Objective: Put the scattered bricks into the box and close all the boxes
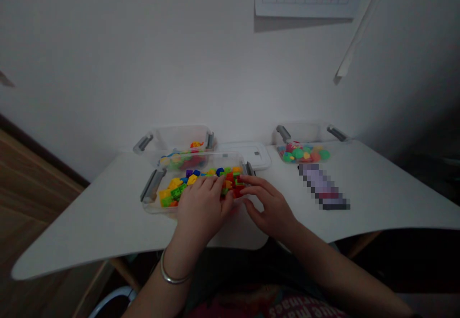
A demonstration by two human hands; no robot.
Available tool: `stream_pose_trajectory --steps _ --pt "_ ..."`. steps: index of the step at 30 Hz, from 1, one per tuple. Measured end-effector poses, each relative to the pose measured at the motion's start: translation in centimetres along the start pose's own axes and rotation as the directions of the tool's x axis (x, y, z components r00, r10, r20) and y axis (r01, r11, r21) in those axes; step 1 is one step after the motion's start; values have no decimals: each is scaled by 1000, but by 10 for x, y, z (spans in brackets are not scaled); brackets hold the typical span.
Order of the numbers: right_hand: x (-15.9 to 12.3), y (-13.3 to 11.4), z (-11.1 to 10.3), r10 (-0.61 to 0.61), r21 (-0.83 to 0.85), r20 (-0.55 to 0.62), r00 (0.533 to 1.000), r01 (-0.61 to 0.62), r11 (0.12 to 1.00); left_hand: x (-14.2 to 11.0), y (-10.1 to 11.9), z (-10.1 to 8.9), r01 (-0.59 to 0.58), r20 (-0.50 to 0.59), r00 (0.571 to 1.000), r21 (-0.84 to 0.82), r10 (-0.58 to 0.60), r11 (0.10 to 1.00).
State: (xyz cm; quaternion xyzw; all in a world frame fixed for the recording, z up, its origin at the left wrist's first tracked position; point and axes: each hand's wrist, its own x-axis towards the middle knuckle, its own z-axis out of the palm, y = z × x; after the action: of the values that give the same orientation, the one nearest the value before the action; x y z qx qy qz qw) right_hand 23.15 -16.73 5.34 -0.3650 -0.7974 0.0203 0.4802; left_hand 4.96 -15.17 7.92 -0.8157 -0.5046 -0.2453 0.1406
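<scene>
A clear plastic box [153,186] with grey handles stands on the white table [108,212], filled with several small coloured bricks [176,188] in yellow, green, blue, red and orange. My left hand [201,207], with a silver bangle at the wrist, reaches into the box's right part, its fingers curled among the bricks. My right hand [269,205] is at the box's right end, fingers pinched on a small red and green brick cluster [237,188] that both hands touch.
A second clear box [172,140] with coloured pieces stands behind the first. A third box [305,138] holding round coloured pieces is at the back right. A flat clear lid [257,155] lies between them. A blurred-out object [323,186] lies right of my hands.
</scene>
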Motion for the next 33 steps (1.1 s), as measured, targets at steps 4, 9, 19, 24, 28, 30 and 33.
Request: stream_pose_trajectory --steps 4,9,19,24,28,30,33 --pt "1 -5 -1 -112 -160 40 993 117 980 1 0 5 8 -32 999 -12 -8 1000" --pt "3 20 2 8 -218 -34 999 -15 976 4 0 6 4 -103 995 41 0 999" --pt "-11 156 28 335 -341 -38 941 -328 881 5 4 -4 -6 20 1000 194 2 981" --pt "-23 168 38 391 -365 -34 920 -375 852 7 6 -2 11 43 999 188 -19 982" --pt "-21 174 41 404 -375 -53 913 -393 840 6 5 1 4 -3 1000 158 -4 987" --pt "-19 177 42 403 -370 -68 913 -398 840 5 4 3 -10 -18 1000 128 12 992" --pt "-18 180 42 386 -347 -69 920 -385 855 4 2 6 -33 -10 999 77 33 996"
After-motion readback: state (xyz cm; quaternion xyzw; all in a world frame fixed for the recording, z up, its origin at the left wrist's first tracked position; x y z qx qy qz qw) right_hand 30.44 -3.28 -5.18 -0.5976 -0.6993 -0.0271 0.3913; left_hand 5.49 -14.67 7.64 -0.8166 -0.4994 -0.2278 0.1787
